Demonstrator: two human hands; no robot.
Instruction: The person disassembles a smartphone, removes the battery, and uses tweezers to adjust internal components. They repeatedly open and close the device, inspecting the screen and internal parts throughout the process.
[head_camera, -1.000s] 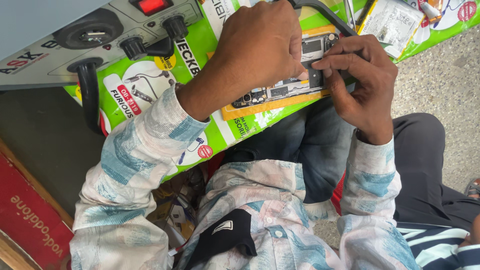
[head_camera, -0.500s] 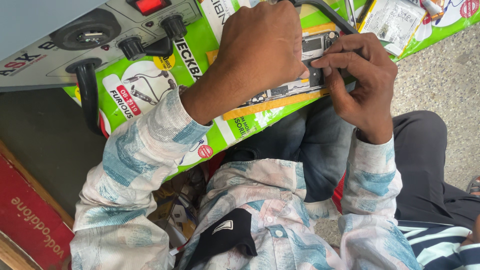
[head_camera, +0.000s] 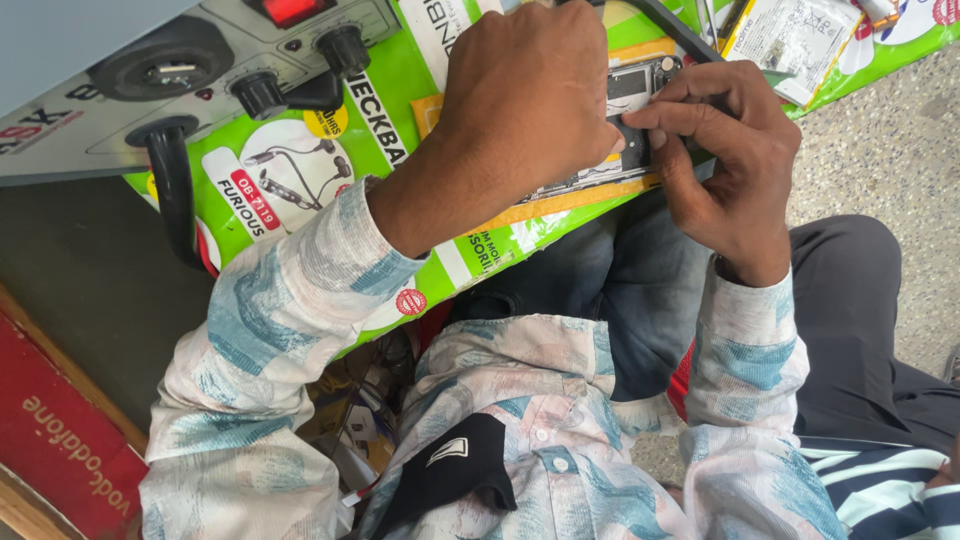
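On a green printed sheet (head_camera: 400, 90) covering the worktop, an opened phone (head_camera: 640, 90) is lying at one o'clock, the right hand (head_camera: 725, 165) pinching its edge with narrowed fingers, the left hand (head_camera: 525, 110) curling over and hiding it, a grey control box (head_camera: 130, 90) sitting at ten o'clock.

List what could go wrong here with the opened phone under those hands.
1. The opened phone rests on a slippery-looking green poster near its edge above the lap; a push might slide it off.
2. The left hand covers most of the phone, so the right hand may work partly blind and could nick exposed parts.
3. The black cable runs just beside the phone and could snag a finger.
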